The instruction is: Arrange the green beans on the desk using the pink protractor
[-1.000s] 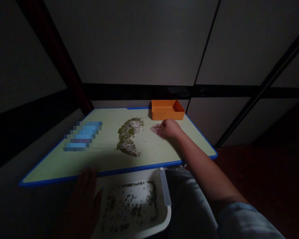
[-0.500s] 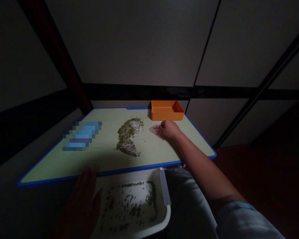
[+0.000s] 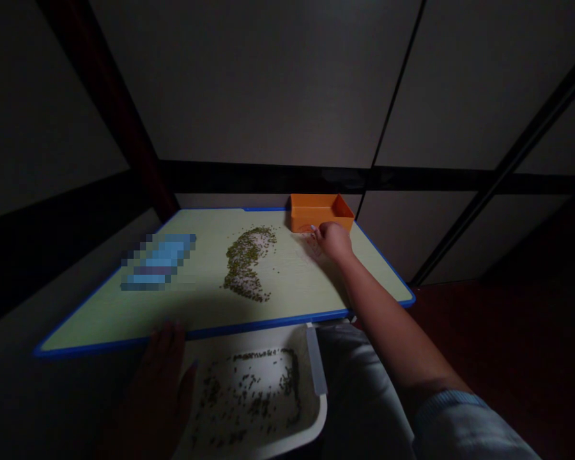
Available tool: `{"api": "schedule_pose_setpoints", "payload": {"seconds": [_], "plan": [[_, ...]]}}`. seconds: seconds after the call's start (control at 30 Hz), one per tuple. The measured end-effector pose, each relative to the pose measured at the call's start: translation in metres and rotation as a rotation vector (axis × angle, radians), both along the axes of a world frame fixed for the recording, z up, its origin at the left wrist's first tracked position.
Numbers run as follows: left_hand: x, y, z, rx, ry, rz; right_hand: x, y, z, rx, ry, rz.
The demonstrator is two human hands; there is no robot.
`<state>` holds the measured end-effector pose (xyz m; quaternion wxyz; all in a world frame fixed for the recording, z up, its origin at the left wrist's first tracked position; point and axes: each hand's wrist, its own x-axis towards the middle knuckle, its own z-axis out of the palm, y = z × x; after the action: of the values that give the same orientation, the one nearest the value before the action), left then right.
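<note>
My right hand [image 3: 334,240] reaches across the pale green table [image 3: 292,291] to the front of an orange box [image 3: 320,212]. Its fingers are curled in a pinch close to the box wall; what they hold is too small to make out. A pile of small green beans mixed with white grains [image 3: 248,260] lies mid-table, left of that hand. My left hand [image 3: 160,383] rests with fingers flat against the left rim of a white tray [image 3: 316,409] below the table's front edge. The tray holds scattered green beans [image 3: 249,396].
A blurred blue item [image 3: 157,262] lies on the table's left part. The table has a blue border [image 3: 220,333]. Dark wall panels stand behind it, and a dark floor lies to the right.
My right hand has moved away from me and slightly right, from the table surface up to the orange box's front wall. The pale pinkish patch beside it no longer shows. My left hand has stayed put.
</note>
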<state>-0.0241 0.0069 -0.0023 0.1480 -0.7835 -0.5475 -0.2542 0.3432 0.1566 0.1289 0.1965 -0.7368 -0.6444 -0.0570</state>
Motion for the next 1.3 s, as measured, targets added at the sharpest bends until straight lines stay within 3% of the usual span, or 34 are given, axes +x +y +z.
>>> {"api": "schedule_pose_setpoints", "payload": {"seconds": [0.13,0.3,0.6,0.77,1.07,1.3], "plan": [[0.001,0.0,0.002,0.022,0.0,-0.027,0.001,0.0,-0.002,0.011,-0.12,0.04],[0.001,0.0,0.002,-0.06,-0.021,0.013,-0.003,0.001,-0.005,0.01,-0.195,0.093],[0.002,0.002,0.003,0.047,0.003,-0.027,0.001,0.004,-0.009,0.03,-0.169,0.333],[0.001,0.001,0.002,0.013,0.001,-0.018,0.011,0.0,-0.005,0.009,-0.166,0.404],[0.0,0.002,0.002,-0.042,-0.026,0.0,0.017,-0.003,-0.002,0.004,-0.093,0.427],[0.002,-0.001,0.006,0.004,-0.009,-0.017,0.012,-0.004,-0.002,0.078,-0.072,0.35]]}}
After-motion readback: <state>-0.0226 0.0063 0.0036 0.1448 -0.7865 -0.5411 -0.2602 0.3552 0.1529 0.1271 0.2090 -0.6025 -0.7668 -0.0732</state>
